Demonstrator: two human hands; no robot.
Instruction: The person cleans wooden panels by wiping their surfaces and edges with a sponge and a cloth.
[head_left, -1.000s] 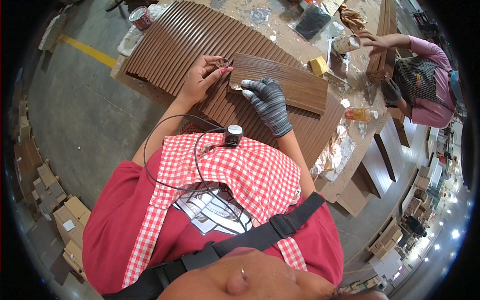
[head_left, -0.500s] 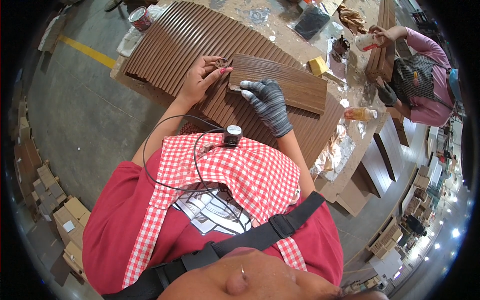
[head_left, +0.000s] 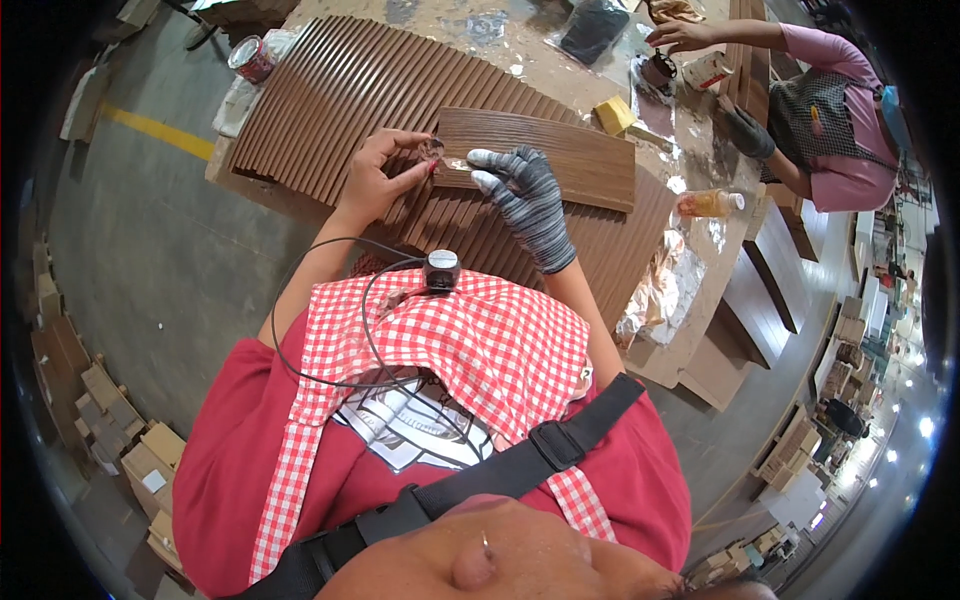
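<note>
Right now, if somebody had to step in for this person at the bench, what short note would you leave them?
Left hand: bare, pinching a small dark bit at the near left corner of the brown board.
Right hand: in a grey striped glove, fingers resting on that board's edge beside it.
The board lies flat across a ribbed brown panel on the workbench.
Done: board laid out.
Left: I cannot tell how far the corner work has got.

Workbench [head_left: 700,330], ribbed brown panels [head_left: 340,95], bottle [head_left: 708,203]
</note>
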